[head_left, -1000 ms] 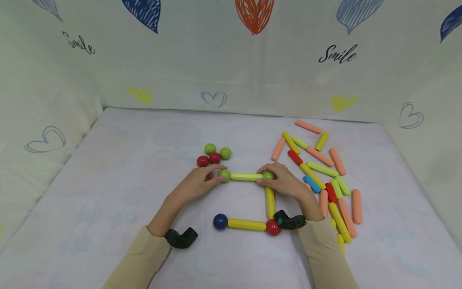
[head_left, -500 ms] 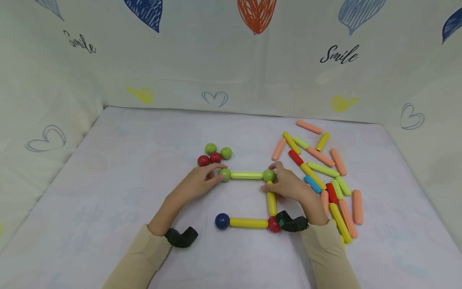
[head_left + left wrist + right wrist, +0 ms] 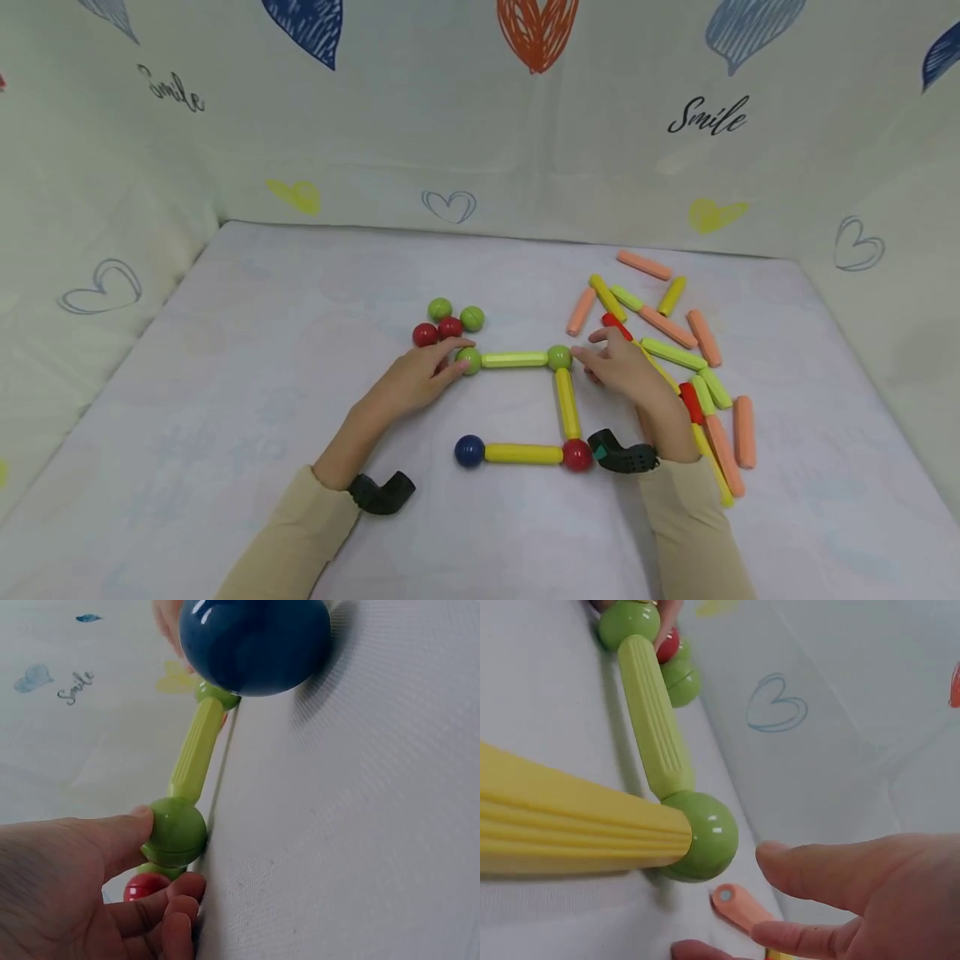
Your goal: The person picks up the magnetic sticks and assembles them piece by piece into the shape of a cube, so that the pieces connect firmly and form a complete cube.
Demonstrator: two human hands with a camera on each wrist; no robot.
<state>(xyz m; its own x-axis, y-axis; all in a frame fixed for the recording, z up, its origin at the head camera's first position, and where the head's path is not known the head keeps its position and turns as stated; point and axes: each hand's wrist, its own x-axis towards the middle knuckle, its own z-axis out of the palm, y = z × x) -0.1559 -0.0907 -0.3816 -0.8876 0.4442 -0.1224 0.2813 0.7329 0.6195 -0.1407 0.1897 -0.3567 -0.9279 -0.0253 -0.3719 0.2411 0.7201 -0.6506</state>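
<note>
My left hand (image 3: 408, 379) pinches a green ball (image 3: 469, 360) between thumb and forefinger, as the left wrist view confirms. From that ball a light green rod (image 3: 515, 359) runs right to a green corner ball (image 3: 559, 357). A yellow rod (image 3: 567, 404) leads from the corner toward the near side and meets a red ball (image 3: 577, 455). Another yellow rod (image 3: 523, 453) joins the red ball to a dark blue ball (image 3: 470, 451), so the chain is open on its left. Just right of the corner ball, my right hand (image 3: 855, 892) has its fingers apart and holds nothing.
Behind the left hand sit two red balls (image 3: 425, 335) and two green balls (image 3: 472, 317) in a cluster. Several loose rods, such as a salmon rod (image 3: 702, 337) and a light green rod (image 3: 673, 354), lie scattered on the right, partly under the right arm.
The right hand has let go of the green corner ball and drawn away to the right. The chain's near part has shifted slightly right and away. The left hand keeps its pinch.
</note>
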